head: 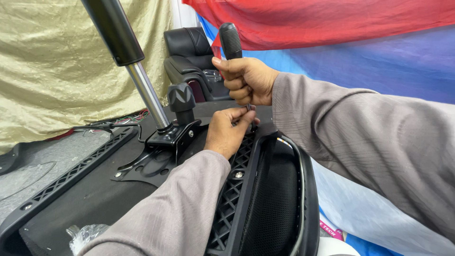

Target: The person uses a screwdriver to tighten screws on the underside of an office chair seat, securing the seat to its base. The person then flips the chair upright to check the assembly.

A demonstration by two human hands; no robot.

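Right hand [247, 80] fisted on screwdriver handle [231, 41], left hand [227, 130] pinching screw at tip; mechanism plate [156, 163] at nine o'clock already mounted; armrest bracket [237, 185] half fastened.

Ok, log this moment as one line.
right hand: grips screwdriver | left hand: steadies its tip | chair base: upside down

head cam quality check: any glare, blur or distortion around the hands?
Head view: soft, even light, no hard shadows; both hands, right hand gripping the screwdriver handle and left hand at its tip, look sharp; a bright highlight runs down the chrome gas cylinder; wide-angle stretch enlarges the near sleeves at the frame edges; plastic bag at bottom slightly soft.
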